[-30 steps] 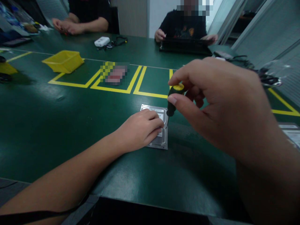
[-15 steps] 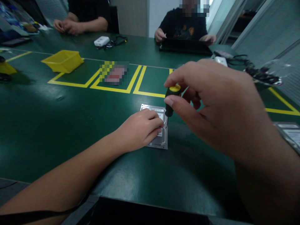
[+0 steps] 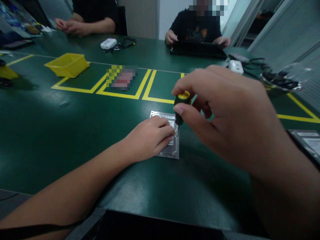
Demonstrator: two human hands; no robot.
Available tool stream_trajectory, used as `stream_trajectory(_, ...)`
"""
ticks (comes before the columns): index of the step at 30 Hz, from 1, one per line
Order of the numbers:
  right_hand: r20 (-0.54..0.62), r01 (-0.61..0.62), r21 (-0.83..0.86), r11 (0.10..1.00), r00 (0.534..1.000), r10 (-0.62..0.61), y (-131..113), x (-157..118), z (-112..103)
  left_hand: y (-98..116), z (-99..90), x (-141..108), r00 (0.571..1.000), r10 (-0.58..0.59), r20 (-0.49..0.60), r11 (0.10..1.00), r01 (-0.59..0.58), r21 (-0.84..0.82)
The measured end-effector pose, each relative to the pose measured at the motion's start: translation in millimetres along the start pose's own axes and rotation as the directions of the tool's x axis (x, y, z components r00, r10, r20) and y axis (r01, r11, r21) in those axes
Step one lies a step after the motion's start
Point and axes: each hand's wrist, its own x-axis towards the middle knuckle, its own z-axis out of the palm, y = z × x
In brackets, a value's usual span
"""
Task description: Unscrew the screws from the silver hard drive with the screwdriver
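A silver hard drive (image 3: 170,152) lies flat on the green table, its label partly covered by my left hand (image 3: 150,137). That hand's fingers are curled over the drive and hold it down. In my right hand (image 3: 225,106), thumb and fingers pinch the dark handle of a short screwdriver (image 3: 180,108) with a yellow top. The screwdriver stands nearly upright over the drive's right edge. Its tip is too small to make out against the drive.
Beyond the drive are yellow tape outlines and a yellow bin (image 3: 68,66). Another hard drive (image 3: 310,141) lies at the right edge, with a bowl of cables (image 3: 280,81) farther back. Two people sit across the table, one holding a black tablet-like object (image 3: 197,50).
My right hand has shifted slightly left and down with the screwdriver, whose handle leans a little differently. My left hand and the hard drive have stayed in place.
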Motion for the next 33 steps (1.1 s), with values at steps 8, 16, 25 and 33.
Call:
stream_trajectory(8, 0.033, 0.019, 0.066, 0.998, 0.999, -0.021, -5.4, 1.4, 5.3, -1.6, 2.3, 0.2, 1.0, 0.015, -0.021, 0.998, -0.014, 0.053)
stream_trajectory(16, 0.016, 0.032, 0.068, 0.997, 0.999, -0.033, -5.0, 0.0, 4.0, -1.3, 1.4, -0.3, 0.999, 0.028, -0.031, 0.997, -0.026, 0.067)
stream_trajectory(25, 0.025, 0.032, 0.063, 0.998, 0.999, -0.033, -4.5, -0.6, 6.1, -2.7, 5.3, -1.0, 0.999, 0.02, -0.046, 0.999, -0.018, 0.048)
stream_trajectory(33, 0.044, 0.017, 0.076, 0.997, 0.999, -0.02, -5.2, -1.4, 5.7, -1.5, 3.2, -0.3, 0.999, 0.009, -0.036, 0.999, -0.008, 0.034)
